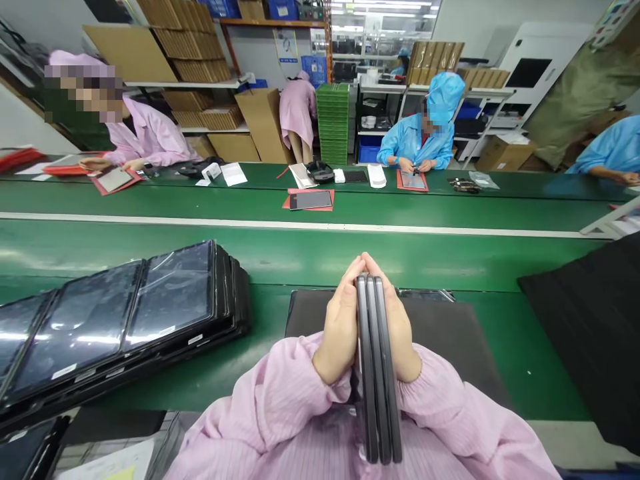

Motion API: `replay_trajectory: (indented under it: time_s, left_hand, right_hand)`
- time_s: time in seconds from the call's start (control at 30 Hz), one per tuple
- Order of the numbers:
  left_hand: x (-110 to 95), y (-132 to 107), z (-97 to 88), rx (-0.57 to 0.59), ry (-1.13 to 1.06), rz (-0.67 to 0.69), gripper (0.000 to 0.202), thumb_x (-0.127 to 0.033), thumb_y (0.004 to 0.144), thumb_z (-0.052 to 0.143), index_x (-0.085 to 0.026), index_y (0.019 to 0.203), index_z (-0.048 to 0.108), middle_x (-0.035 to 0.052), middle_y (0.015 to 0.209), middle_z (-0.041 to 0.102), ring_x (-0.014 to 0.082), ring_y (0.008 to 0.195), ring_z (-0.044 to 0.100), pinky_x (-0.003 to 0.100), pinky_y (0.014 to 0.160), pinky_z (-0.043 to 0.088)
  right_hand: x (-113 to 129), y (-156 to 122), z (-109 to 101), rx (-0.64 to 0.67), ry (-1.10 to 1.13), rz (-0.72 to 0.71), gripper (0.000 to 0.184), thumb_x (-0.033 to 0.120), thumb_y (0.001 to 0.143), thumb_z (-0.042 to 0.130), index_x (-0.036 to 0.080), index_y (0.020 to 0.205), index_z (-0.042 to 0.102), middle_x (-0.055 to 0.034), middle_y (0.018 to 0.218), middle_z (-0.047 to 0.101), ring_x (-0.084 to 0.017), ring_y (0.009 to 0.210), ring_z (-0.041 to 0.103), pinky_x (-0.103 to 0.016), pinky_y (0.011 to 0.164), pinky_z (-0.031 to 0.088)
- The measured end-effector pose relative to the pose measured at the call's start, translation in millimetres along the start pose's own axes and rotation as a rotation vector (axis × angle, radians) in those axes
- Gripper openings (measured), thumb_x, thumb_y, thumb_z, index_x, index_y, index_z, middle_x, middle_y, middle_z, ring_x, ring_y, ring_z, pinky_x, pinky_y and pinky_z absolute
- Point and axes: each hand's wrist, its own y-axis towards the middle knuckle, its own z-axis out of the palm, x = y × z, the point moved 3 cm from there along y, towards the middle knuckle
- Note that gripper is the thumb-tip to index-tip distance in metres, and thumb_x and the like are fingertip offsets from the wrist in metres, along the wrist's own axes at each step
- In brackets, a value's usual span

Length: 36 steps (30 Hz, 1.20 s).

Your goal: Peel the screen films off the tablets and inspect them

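Between my two palms stand three slim dark grey tablets (379,373), pressed together on edge, their narrow sides facing up toward me. My left hand (341,327) lies flat against their left face. On the right face presses my right hand (397,327), and the fingertips of both hands meet at the far end. Below them a black foam sheet (450,340) rests on the green bench, with a shiny wrapped edge showing behind it. The tablets' lower ends reach back near my chest.
Stacked trays of dark screens (170,293) stand at the left. A large black sheet (590,333) hangs over the right side. Across the green conveyor (430,257) lies a tablet on a red sheet (310,199), and co-workers (423,133) sit at the far bench.
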Motion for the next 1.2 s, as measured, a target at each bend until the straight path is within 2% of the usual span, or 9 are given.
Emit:
replay_trajectory:
  time_s: [0.27, 0.4, 0.53, 0.67, 0.93, 1.2]
  left_hand:
    - [6, 28, 1.6, -0.062, -0.064, -0.058, 0.040, -0.039, 0.093, 0.034, -0.017, 0.113, 0.061, 0.0063, 0.122, 0.062, 0.0186, 0.116, 0.056, 0.031, 0.102, 0.042]
    - [7, 35, 1.4, -0.074, -0.054, -0.088, 0.037, -0.032, 0.094, 0.031, -0.018, 0.109, 0.062, 0.0044, 0.119, 0.064, 0.0160, 0.114, 0.056, 0.029, 0.102, 0.042]
    - [8, 36, 1.4, -0.068, -0.086, -0.077, 0.039, -0.035, 0.094, 0.032, -0.018, 0.111, 0.062, 0.0051, 0.120, 0.063, 0.0175, 0.116, 0.055, 0.031, 0.104, 0.040]
    - [10, 31, 1.0, -0.055, -0.105, -0.063, 0.040, -0.041, 0.092, 0.036, -0.017, 0.114, 0.060, 0.0069, 0.124, 0.061, 0.0188, 0.117, 0.055, 0.032, 0.104, 0.041]
    - [6, 18, -3.4, -0.013, -0.066, -0.008, 0.053, -0.056, 0.087, 0.040, -0.019, 0.119, 0.059, 0.0078, 0.130, 0.056, 0.0219, 0.121, 0.051, 0.034, 0.104, 0.041]
    - [6, 24, -4.8, -0.043, -0.113, -0.049, 0.050, -0.055, 0.086, 0.043, -0.017, 0.114, 0.061, 0.0079, 0.125, 0.060, 0.0221, 0.117, 0.054, 0.034, 0.102, 0.043]
  right_hand:
    - [-13, 28, 3, -0.048, 0.038, 0.070, 0.056, 0.060, 0.086, 0.044, 0.021, 0.125, 0.055, -0.0044, 0.133, 0.051, -0.021, 0.128, 0.042, -0.039, 0.113, 0.029]
    - [-17, 36, 5, -0.045, 0.015, 0.077, 0.060, 0.061, 0.085, 0.042, 0.018, 0.125, 0.055, -0.0062, 0.130, 0.054, -0.021, 0.126, 0.045, -0.039, 0.110, 0.033]
    - [-17, 36, 6, -0.032, 0.001, 0.063, 0.058, 0.060, 0.087, 0.039, 0.019, 0.124, 0.055, -0.0055, 0.129, 0.055, -0.021, 0.126, 0.045, -0.039, 0.110, 0.034]
    - [-15, 31, 4, -0.042, -0.008, 0.064, 0.059, 0.060, 0.087, 0.040, 0.018, 0.126, 0.054, -0.0063, 0.134, 0.050, -0.021, 0.127, 0.043, -0.039, 0.110, 0.033]
    - [-7, 17, 5, -0.019, -0.056, 0.020, 0.053, 0.056, 0.091, 0.037, 0.021, 0.128, 0.053, -0.0048, 0.137, 0.047, -0.021, 0.129, 0.040, -0.040, 0.112, 0.030]
    - [-11, 21, 9, -0.053, -0.030, 0.027, 0.052, 0.056, 0.090, 0.040, 0.020, 0.125, 0.055, -0.0052, 0.134, 0.050, -0.020, 0.127, 0.042, -0.039, 0.111, 0.031]
